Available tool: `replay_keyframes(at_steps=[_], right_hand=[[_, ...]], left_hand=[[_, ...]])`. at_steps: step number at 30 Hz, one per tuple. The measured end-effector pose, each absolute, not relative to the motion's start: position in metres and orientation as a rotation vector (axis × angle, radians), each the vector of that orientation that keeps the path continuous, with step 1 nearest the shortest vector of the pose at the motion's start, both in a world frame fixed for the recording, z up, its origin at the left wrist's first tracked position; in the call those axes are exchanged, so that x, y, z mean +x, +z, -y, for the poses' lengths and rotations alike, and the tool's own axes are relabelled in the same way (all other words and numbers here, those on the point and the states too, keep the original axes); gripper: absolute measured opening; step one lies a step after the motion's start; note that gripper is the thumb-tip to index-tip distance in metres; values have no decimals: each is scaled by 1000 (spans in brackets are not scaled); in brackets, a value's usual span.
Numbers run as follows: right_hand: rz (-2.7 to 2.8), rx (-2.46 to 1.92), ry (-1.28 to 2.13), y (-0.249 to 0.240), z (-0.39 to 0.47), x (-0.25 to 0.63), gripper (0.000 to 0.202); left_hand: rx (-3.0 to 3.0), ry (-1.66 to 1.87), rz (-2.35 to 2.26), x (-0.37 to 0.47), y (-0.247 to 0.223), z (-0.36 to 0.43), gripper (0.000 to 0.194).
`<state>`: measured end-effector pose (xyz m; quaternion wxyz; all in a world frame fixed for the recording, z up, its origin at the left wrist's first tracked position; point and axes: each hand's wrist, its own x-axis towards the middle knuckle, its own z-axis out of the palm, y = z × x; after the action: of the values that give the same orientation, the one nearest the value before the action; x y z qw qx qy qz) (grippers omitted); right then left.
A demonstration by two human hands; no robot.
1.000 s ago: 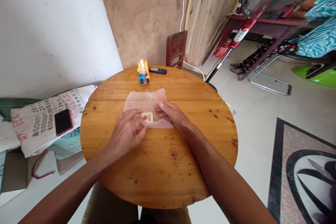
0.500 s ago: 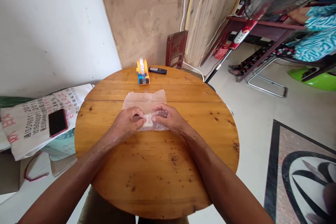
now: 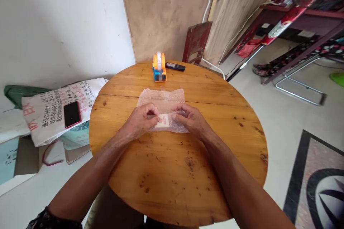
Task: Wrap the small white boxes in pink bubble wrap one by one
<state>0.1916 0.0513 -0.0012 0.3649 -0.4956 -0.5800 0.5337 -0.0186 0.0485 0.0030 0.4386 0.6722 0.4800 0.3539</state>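
Observation:
A sheet of bubble wrap [image 3: 161,97] lies spread on the round wooden table, under both hands. On its near part rests a small flat white packet [image 3: 163,120] with red print. My left hand [image 3: 143,118] pinches at the packet's left edge, thumb and forefinger close together. On the other side, my right hand [image 3: 189,118] has bent fingers closed on the bubble wrap beside the packet's right edge. The fingers partly hide the packet's sides and the wrap there.
Behind the wrap stand an orange and blue tape dispenser [image 3: 159,67] and a dark remote-like device [image 3: 175,66]. A phone [image 3: 72,114] lies on printed sacks [image 3: 53,105] at left. A chair [image 3: 197,43] and a fan pole [image 3: 251,59] stand beyond the table [image 3: 166,171].
My view has turned left, so the table and hands appear farther right. More of the packet's red print shows between my hands. The seated person is now mostly out of view.

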Motion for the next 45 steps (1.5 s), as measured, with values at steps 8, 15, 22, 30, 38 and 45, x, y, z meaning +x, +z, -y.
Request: replay_keyframes(at_steps=[8, 15, 22, 30, 38, 45], right_hand=[[1898, -1215, 459, -3, -46, 192, 25], [2393, -977, 82, 9, -32, 182, 17], [2469, -1017, 58, 9, -33, 183, 19], [2564, -1076, -58, 18, -28, 176, 21], [2626, -1127, -156, 19, -25, 172, 19], [2629, -1170, -306, 18, -21, 167, 28]], left_hand=[[1715, 875, -1182, -18, 4, -48, 15], [1752, 851, -1208, -16, 7, -46, 22], [1858, 851, -1420, -38, 21, -36, 40], [1900, 669, -1623, -68, 15, -34, 38], [1317, 477, -1632, -95, 22, -22, 51], [1135, 431, -1668, -72, 23, -36, 45]])
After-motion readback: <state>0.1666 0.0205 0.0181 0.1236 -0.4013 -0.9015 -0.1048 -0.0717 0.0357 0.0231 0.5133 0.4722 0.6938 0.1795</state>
